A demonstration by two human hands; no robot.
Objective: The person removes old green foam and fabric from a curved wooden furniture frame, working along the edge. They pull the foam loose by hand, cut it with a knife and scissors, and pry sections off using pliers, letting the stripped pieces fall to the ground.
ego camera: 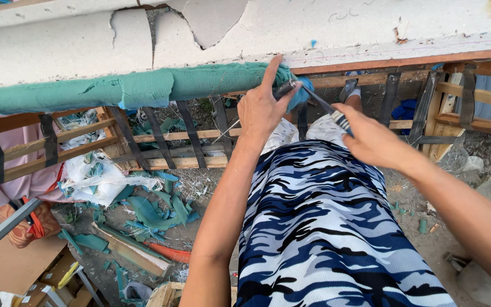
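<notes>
Up at the top edge of the wooden frame (pixel 160 136), seen from the head camera, the left hand (pixel 262 108) is closed on the bunched end of the teal fabric (pixel 143 88), thumb raised along the foam padding (pixel 58 51) above. That grip pulls the cloth taut and away from the wood, so the blade has a stretched edge to work against. The right hand (pixel 370 139) is wrapped tight around the handle of a knife (pixel 319 105), its dark blade angled up and left to the spot where the fabric is pinched, just beside the left fingers (pixel 282 91). The fabric roll lies lengthwise along the frame rail, under the cracked foam, still attached toward the left and loose at the held end.

Black straps (pixel 191 133) cross the open frame below, left bare where the cover is gone. On the ground (pixel 416 210) lie teal scraps (pixel 154 210) and white stuffing (pixel 95 179), near the frame where they dropped. A camouflage shirt (pixel 325 227) fills the lower middle. Whether the blade tip touches the cloth cannot be told.
</notes>
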